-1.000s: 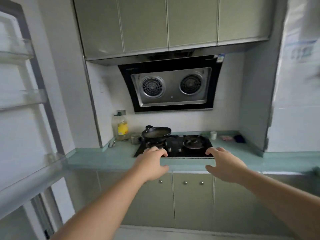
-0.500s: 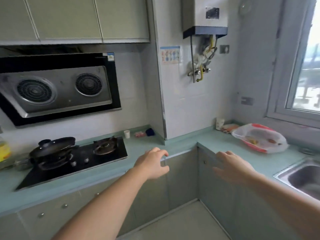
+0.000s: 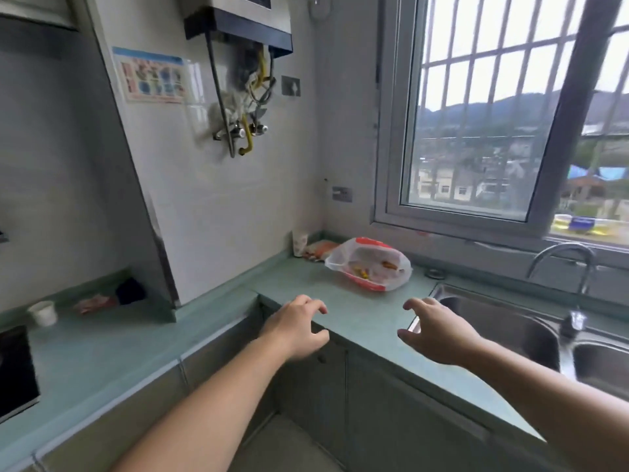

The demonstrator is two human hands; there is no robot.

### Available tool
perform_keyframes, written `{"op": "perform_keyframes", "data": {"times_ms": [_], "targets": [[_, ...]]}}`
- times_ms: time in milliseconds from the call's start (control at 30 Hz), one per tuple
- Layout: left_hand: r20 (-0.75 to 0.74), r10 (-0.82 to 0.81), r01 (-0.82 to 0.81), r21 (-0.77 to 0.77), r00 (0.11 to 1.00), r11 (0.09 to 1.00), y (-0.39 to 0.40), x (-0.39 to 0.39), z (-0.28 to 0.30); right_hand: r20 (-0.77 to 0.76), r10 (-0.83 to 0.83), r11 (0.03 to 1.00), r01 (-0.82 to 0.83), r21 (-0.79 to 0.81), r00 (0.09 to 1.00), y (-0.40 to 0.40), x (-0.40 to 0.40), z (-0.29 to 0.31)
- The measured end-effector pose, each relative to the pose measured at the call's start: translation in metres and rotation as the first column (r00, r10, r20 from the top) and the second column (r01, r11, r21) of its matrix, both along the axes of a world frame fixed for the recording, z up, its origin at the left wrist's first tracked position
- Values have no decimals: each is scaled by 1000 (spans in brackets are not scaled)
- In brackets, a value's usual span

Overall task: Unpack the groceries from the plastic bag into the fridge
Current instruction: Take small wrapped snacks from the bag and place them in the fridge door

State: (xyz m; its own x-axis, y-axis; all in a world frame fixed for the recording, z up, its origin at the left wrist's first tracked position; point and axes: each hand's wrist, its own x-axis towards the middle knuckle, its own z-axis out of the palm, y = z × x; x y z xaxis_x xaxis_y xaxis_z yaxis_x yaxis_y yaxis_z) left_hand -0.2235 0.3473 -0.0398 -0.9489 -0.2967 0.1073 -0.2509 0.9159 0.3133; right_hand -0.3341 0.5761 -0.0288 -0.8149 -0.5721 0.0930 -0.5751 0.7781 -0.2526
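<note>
A translucent plastic bag [image 3: 369, 264] with red print lies on the green counter [image 3: 357, 311] under the window, with small orange and yellow items showing through it. My left hand [image 3: 296, 327] hovers over the counter's corner edge, fingers loosely curled and holding nothing. My right hand [image 3: 437, 332] is held out beside it, fingers spread and relaxed, also empty. Both hands are well short of the bag. The fridge is out of view.
A steel double sink [image 3: 531, 332] with a tap [image 3: 561, 264] lies right of the bag. A paper cup [image 3: 299, 243] and packets [image 3: 320, 250] stand in the corner behind it. At left are a hob edge [image 3: 13, 366], a white cup [image 3: 43, 312] and a dark object [image 3: 130, 291].
The view has swung right from the fridge door and hob to the window counter. The bag now lies nearer and more central. Both hands stay out in front, empty.
</note>
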Motion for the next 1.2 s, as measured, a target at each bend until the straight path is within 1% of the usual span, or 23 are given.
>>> {"op": "perform_keyframes", "data": {"times_ms": [167, 433, 533, 767, 933, 1067, 1200], "targets": [[2, -113, 112, 63, 994, 992, -48, -65, -8, -9, -102, 995, 102, 4, 995, -46, -35, -6], [-3, -203, 202, 104, 979, 974, -101, -152, -14, 39, -191, 982, 191, -3, 981, -88, -103, -12], [3, -210, 209, 114, 978, 971, -116, -184, -20, 61, -200, 980, 200, -1, 978, -103, -137, -20], [95, -176, 169, 81, 980, 982, -148, -262, -25, 130, -163, 983, 173, -68, 978, -138, -228, -44], [94, -160, 149, 108, 983, 983, -165, -317, -35, 181, -147, 982, 166, -92, 972, -155, -286, -60], [152, -178, 162, 107, 972, 981, -176, -353, -52, 226, -165, 979, 188, -82, 960, -164, -318, -72], [138, -215, 196, 137, 967, 971, -192, -397, -63, 233, -215, 970, 236, -66, 948, -175, -350, -78]]}}
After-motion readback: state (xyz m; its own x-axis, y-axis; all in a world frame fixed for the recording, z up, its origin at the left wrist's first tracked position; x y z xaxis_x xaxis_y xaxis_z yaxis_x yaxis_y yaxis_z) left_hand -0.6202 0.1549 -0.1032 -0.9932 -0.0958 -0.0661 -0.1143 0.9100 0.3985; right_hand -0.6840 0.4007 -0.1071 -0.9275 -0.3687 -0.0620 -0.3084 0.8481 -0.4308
